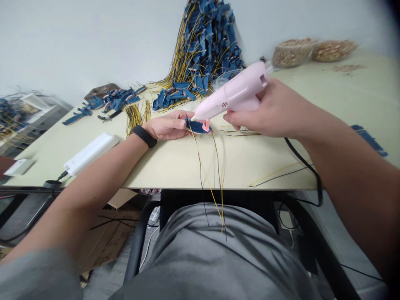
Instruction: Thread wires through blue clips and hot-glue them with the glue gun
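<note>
My right hand is wrapped round the handle of a pale pink hot glue gun. The gun's nozzle points down and left, at the near end of a small blue curved piece. Fingers and thumb of my left hand pinch that blue piece at its left end, just above the table. Yellow and black wires trail from the piece over the table edge onto my lap. Whether the nozzle touches the piece I cannot tell. A black cord hangs below my right hand.
A tall heap of wired blue pieces leans against the wall. More blue pieces, pliers and a wire bundle lie left. A white power strip sits near my left forearm. Two bowls stand back right.
</note>
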{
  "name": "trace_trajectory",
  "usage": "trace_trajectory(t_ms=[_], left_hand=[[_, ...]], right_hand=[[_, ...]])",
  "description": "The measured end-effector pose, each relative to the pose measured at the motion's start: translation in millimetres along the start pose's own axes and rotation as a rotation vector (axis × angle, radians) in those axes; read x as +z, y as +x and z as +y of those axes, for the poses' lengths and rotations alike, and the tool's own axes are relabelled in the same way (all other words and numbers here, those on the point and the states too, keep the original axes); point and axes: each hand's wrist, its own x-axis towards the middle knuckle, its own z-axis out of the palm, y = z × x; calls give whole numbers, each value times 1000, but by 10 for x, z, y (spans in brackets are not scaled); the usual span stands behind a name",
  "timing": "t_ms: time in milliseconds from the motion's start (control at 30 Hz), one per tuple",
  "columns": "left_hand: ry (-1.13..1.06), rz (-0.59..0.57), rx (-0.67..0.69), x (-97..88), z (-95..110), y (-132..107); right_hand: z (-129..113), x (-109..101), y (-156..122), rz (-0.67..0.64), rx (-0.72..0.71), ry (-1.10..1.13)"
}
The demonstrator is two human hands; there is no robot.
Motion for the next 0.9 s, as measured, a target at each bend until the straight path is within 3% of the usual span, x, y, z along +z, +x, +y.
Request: trace_trajectory(t_ms=[300,700,900], left_hand=[[-20,18,-1,23,11,10],[38,-64,59,21,28,40],[52,-32,40,5,17,25]], right_hand=[[49,-19,3,-18,-27,39],[22,9,14,-12,-53,41],[14,1,11,-18,-39,30]])
